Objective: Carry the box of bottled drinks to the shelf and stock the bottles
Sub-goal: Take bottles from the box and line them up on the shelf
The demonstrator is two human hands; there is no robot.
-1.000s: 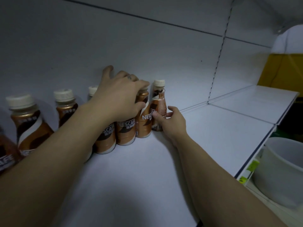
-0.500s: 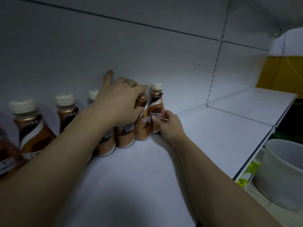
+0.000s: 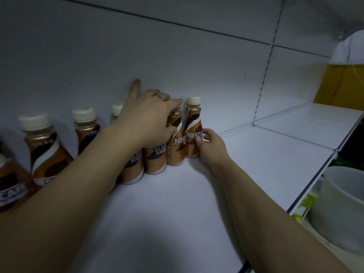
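Observation:
Several brown Nescafe bottles with cream caps stand in a row along the back of the white shelf [image 3: 177, 203]. My right hand [image 3: 211, 148] grips the lower body of the rightmost bottle [image 3: 194, 133], which stands upright against its neighbour [image 3: 176, 143]. My left hand [image 3: 149, 119] rests over the tops of the bottles in the middle of the row, fingers spread, one fingertip on the back wall. More bottles [image 3: 45, 146] stand to the left. The box is not in view.
The shelf runs on to the right past a slotted upright [image 3: 264, 75], with bare shelf surface [image 3: 295, 133]. A white bucket [image 3: 338, 207] sits below the shelf's front edge at the right. A yellow panel [image 3: 340, 85] is at the far right.
My right hand has pushed the rightmost bottle left and turned it upright against the row, its label now facing me. My left hand stays on the bottle tops.

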